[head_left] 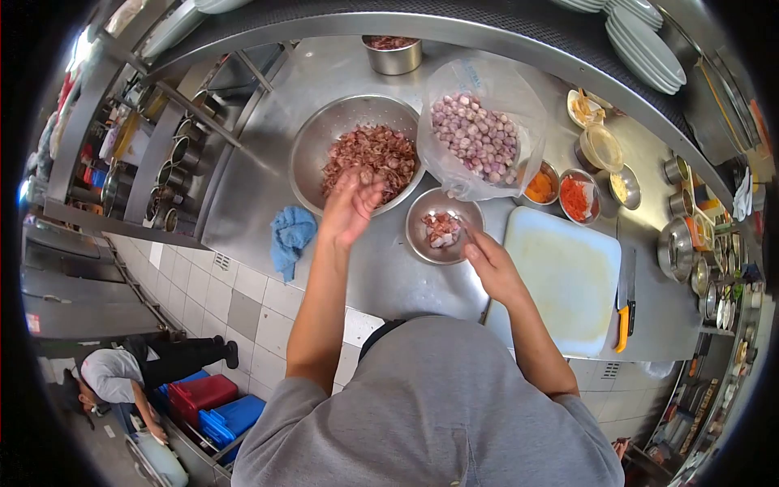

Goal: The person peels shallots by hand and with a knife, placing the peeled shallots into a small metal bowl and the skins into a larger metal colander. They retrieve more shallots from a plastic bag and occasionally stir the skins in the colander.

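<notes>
My left hand [355, 203] is over the near rim of a large metal bowl [312, 134], its fingers curled in; whatever they hold is hidden. A heap of reddish-brown shallot skins or pieces [373, 154] lies in that bowl. Beside a small metal bowl [422, 245], my right hand [493, 266] is closed in a pinch, with something thin at its fingertips that is too small to name. Pale and reddish shallot pieces [442, 229] sit in the small bowl. Behind it stands an open clear plastic bag [527, 97] full of pale purple shallots [475, 134].
A white cutting board [560, 276] lies at right, with a yellow-handled knife [623, 325] along its edge. Bowls of orange [539, 187] and red [576, 197] chopped food stand behind. A blue cloth [290, 237] lies left. Stacked plates [645, 49] sit overhead. Another person [114, 375] bends at lower left.
</notes>
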Action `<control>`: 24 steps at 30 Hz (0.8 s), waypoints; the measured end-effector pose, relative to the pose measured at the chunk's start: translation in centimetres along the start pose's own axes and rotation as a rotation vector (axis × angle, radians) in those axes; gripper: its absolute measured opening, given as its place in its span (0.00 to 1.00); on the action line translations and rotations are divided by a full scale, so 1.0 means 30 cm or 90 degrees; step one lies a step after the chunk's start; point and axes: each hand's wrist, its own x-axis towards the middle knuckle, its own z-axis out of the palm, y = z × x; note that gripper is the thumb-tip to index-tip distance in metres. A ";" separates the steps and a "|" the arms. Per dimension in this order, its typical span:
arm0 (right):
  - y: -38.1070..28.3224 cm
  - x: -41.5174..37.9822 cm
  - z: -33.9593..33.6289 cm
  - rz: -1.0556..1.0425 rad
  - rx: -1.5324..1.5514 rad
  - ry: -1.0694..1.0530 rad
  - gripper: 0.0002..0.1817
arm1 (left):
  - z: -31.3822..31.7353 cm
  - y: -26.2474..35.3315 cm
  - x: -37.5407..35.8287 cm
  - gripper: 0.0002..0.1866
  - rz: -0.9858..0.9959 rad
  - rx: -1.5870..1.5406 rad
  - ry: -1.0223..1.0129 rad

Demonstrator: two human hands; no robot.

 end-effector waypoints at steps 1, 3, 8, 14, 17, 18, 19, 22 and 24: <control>-0.039 0.010 -0.001 -0.009 -0.003 -0.025 0.27 | 0.006 -0.043 -0.017 0.10 -0.006 -0.002 -0.003; -0.079 0.035 0.012 -0.031 -0.015 -0.044 0.27 | 0.011 -0.135 -0.045 0.10 -0.057 -0.149 -0.047; -0.054 0.061 0.074 -0.120 0.044 -0.060 0.27 | 0.132 -0.236 -0.132 0.08 -0.043 -0.045 -0.116; -0.028 0.035 0.059 -0.071 0.085 -0.030 0.28 | 0.263 -0.235 -0.217 0.15 -0.061 0.096 0.032; -0.023 0.021 0.056 -0.075 0.092 -0.026 0.29 | 0.233 -0.239 -0.228 0.14 -0.055 0.150 -0.019; -0.028 0.016 0.053 -0.073 0.093 -0.025 0.29 | 0.235 -0.239 -0.234 0.14 -0.058 0.150 -0.018; -0.042 0.009 0.047 -0.067 0.103 -0.031 0.29 | 0.241 -0.237 -0.241 0.14 -0.062 0.150 -0.027; -0.063 -0.007 0.025 -0.084 0.091 -0.047 0.29 | 0.242 -0.233 -0.258 0.13 -0.068 0.139 -0.040; -0.081 -0.018 0.010 -0.107 0.069 -0.057 0.29 | 0.245 -0.226 -0.270 0.13 -0.071 0.132 -0.045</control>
